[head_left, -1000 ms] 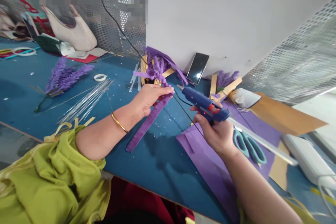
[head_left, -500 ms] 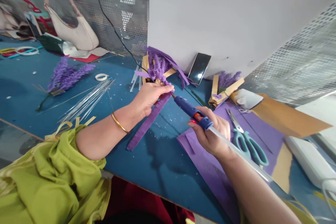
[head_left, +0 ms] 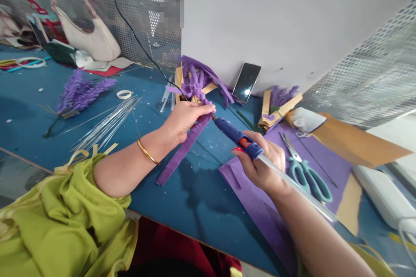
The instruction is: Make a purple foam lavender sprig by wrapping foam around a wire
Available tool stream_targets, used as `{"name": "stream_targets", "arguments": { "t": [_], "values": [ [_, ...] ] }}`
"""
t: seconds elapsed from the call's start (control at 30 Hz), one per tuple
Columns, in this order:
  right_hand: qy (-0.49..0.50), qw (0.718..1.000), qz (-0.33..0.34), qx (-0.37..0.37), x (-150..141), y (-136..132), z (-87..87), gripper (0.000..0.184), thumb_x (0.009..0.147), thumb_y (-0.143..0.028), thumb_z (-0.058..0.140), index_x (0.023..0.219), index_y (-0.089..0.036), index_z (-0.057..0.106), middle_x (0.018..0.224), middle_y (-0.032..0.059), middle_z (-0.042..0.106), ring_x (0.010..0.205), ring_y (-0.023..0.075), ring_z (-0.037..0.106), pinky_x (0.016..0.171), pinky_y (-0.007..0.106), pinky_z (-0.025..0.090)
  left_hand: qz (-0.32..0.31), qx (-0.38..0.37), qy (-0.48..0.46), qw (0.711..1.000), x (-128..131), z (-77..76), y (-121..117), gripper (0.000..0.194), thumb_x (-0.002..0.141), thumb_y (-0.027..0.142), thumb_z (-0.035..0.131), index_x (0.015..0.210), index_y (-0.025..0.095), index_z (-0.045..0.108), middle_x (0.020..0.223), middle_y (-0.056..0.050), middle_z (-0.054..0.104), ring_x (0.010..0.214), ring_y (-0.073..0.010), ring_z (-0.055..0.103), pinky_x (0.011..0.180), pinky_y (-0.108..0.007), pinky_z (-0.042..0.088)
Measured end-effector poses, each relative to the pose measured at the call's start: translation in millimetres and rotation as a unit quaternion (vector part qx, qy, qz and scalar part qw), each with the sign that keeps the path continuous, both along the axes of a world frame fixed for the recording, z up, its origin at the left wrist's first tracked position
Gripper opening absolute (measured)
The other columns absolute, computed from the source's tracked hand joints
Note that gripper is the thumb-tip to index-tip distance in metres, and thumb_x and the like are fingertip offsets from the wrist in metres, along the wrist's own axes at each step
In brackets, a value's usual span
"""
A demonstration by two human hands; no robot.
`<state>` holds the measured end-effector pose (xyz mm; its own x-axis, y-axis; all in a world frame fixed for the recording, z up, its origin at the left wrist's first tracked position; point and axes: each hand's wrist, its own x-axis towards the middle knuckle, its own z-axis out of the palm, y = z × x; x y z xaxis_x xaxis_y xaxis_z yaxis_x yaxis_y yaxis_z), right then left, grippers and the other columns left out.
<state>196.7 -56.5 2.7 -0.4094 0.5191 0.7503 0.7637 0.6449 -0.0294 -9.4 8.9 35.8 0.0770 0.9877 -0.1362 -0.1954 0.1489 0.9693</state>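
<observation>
Between the fingertips of my left hand is pinched the upper end of a purple paper strip, which hangs down over the blue table. A small bunched purple piece shows at those fingertips. My right hand is wrapped round a blue glue gun with a long clear glue stick coming out of its back. The gun's nozzle points at the strip beside my left fingertips; whether it touches is hard to tell. Behind my left hand stands a bundle of purple paper flowers in tan paper.
Teal scissors lie on purple paper to the right. A phone leans at the white board. Left are thin wires, a tape roll, a lavender bunch and a handbag. A black cord hangs down behind.
Both hands keep almost the same pose, with the glue gun's nozzle still at the strip. The view has shifted slightly; nothing has been picked up or let go.
</observation>
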Motion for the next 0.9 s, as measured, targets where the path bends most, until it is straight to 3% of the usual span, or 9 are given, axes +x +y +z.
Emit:
{"name": "stream_targets", "arguments": {
  "t": [0.53,0.9],
  "values": [
    [-0.008,1.000,0.007,0.002,-1.8,-2.0,2.6,0.026,0.096,-0.044,0.053,0.101,-0.018,0.056,0.069,0.0011,0.066,0.054,0.0144,0.061,0.051,0.026,0.040,-0.009,0.026,-0.032,0.999,0.3,-2.4,1.1,0.025,0.059,0.031,0.088,0.072,0.013,0.076,0.076,-0.005,0.072,0.072,-0.0140,0.063,0.074,-0.027,0.048],
    [-0.020,1.000,0.021,0.001,-2.0,-4.1,2.8,0.022,0.094,-0.039,0.056,0.104,-0.019,0.054,0.071,0.0011,0.067,0.056,0.0155,0.062,0.053,0.026,0.042,-0.003,0.036,-0.020,0.999,-0.3,-3.2,0.8,0.025,0.061,0.033,0.086,0.073,0.014,0.076,0.075,-0.005,0.072,0.070,-0.0132,0.062,0.070,-0.027,0.047]
  ]
}}
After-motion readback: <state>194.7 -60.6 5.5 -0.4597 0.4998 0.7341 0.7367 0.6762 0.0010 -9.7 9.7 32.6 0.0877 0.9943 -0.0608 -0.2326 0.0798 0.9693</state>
